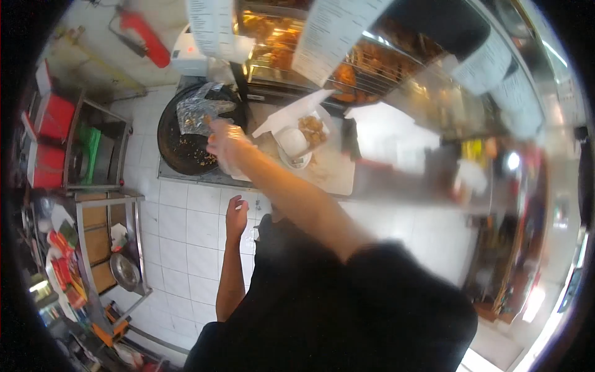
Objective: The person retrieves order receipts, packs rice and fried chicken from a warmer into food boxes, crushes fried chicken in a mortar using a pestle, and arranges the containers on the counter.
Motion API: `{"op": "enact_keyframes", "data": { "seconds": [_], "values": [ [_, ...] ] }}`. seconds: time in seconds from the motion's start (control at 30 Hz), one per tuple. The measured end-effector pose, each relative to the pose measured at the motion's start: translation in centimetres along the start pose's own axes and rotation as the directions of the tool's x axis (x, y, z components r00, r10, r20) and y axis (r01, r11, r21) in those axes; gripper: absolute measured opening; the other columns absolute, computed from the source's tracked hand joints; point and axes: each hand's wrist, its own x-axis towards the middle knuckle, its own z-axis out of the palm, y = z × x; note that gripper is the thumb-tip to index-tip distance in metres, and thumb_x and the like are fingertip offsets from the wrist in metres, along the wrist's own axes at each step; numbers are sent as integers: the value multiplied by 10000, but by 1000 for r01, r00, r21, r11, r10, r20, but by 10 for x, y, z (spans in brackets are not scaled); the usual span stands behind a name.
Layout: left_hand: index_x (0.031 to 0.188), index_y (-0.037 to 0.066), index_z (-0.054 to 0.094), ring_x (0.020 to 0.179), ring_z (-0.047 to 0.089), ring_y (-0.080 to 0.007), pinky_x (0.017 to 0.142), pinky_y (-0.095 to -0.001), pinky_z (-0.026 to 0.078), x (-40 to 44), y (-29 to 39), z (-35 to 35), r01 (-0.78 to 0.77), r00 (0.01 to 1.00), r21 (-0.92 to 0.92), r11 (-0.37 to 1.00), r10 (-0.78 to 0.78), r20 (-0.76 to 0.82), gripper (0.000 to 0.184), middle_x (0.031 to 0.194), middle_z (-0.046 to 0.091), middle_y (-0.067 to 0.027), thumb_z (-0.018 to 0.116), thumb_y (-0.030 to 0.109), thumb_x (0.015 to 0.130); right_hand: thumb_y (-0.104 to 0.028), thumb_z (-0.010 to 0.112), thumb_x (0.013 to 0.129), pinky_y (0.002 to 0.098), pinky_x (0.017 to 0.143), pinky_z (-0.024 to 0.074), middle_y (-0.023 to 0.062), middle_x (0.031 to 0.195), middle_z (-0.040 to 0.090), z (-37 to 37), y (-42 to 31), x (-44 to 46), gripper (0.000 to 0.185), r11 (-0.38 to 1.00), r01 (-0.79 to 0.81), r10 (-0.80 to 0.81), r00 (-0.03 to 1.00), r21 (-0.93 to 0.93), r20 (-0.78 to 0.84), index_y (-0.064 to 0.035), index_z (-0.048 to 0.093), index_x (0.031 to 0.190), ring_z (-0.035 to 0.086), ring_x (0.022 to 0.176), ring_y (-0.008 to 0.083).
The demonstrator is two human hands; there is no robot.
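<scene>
My right hand [229, 147], in a clear plastic glove, reaches over a round black pan [170, 149] with small brown crumbs in it. Its fingers are curled at the edge of a crumpled, shiny plastic sheet or bag [197, 111] lying in the pan. What they grip is hidden by blur. Bare and held low in front of the counter, my left hand [235, 216] has loosely bent fingers and holds nothing. Right of the pan, an open white takeaway box [292, 121] contains a white mound of rice [291, 142] and chopped brown meat [312, 130].
The box rests on a pale cutting board [338, 177]. Behind it stands a lit glass cabinet with roasted meat [347, 77], with paper sheets [338, 37] hanging in front. A white machine [189, 53] is behind the pan. Metal racks [139, 235] stand left; blurred dark shapes are at right.
</scene>
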Motion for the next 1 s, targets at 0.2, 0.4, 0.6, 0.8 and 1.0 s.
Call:
{"op": "enact_keyframes", "data": {
  "seconds": [0.2, 0.4, 0.6, 0.8, 1.0],
  "values": [
    [1262, 8, 504, 894, 647, -219, 777, -318, 502, -24, -15, -26, 152, 984, -37, 988, -154, -84, 412, 1041, 642, -141, 590, 204, 911, -228, 569, 947, 366, 905, 494, 132, 1091, 662, -36, -42, -110, 265, -205, 444, -404, 774, -872, 488, -79, 651, 1150, 622, 1030, 260],
    [1206, 23, 546, 791, 666, -206, 724, -325, 542, -30, -154, -47, 53, 975, -38, 998, -60, -214, 342, 942, 668, -126, 588, 124, 882, -127, 529, 949, 417, 906, 497, 164, 1222, 610, -38, -260, -242, 284, -678, -44, -653, 495, -734, 573, -31, 602, 1206, 601, 1103, 300],
    [1220, 24, 539, 816, 651, -185, 729, -314, 514, 0, -118, -36, -38, 995, -1, 999, 37, -98, 367, 949, 648, -120, 608, 195, 903, -134, 521, 924, 480, 929, 492, 233, 1208, 606, 14, -367, -231, 329, -724, -166, -654, 472, -670, 591, -5, 572, 1223, 563, 1166, 381],
    [1244, 22, 526, 834, 644, -200, 763, -322, 498, 31, -34, -20, 29, 997, -75, 997, -34, -66, 387, 1006, 639, -125, 594, 205, 910, -169, 488, 922, 485, 898, 499, 209, 1159, 625, -23, -445, -170, 316, -739, -428, -653, 646, -520, 396, -55, 595, 1197, 596, 1085, 372],
    [1250, 24, 520, 851, 642, -178, 690, -289, 488, 14, -33, -31, 10, 998, -153, 988, -19, -55, 381, 1006, 635, -117, 595, 174, 908, -190, 504, 918, 478, 882, 505, 199, 1126, 636, -29, -464, -154, 301, -681, -465, -654, 733, -566, 185, -59, 612, 1166, 606, 1047, 361]
  ]
}}
